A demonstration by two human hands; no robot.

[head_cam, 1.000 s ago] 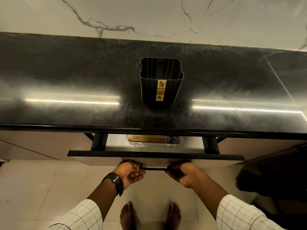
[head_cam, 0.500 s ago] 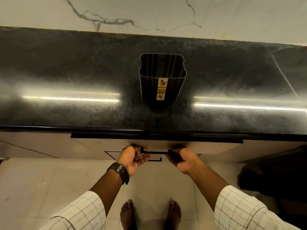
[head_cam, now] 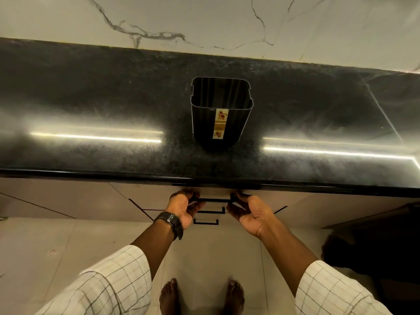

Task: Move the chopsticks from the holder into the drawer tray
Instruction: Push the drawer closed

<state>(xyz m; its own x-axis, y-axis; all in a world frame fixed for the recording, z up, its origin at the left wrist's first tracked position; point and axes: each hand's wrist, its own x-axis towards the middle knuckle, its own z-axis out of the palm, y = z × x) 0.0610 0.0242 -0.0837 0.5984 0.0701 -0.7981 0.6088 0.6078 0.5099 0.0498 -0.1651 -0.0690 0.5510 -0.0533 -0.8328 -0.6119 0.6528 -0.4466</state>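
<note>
A black square holder [head_cam: 220,114] with a gold sticker stands upright on the dark countertop [head_cam: 113,98]; nothing shows inside it. Below the counter edge the top drawer sits pushed in flush, so the tray and the chopsticks are hidden. My left hand [head_cam: 184,206] curls around the left end of the thin black drawer handle [head_cam: 213,200]. My right hand [head_cam: 250,212] holds the handle's right end, palm turned up.
Two more drawer handles [head_cam: 210,211] sit just below the top one. A marble wall [head_cam: 204,21] rises behind the counter. My bare feet [head_cam: 202,296] stand on the tiled floor. A dark shape [head_cam: 372,251] lies at the lower right.
The open drawer, with chopsticks lying in its white tray, has slid shut under the counter. Both hands moved inward with the handle.
</note>
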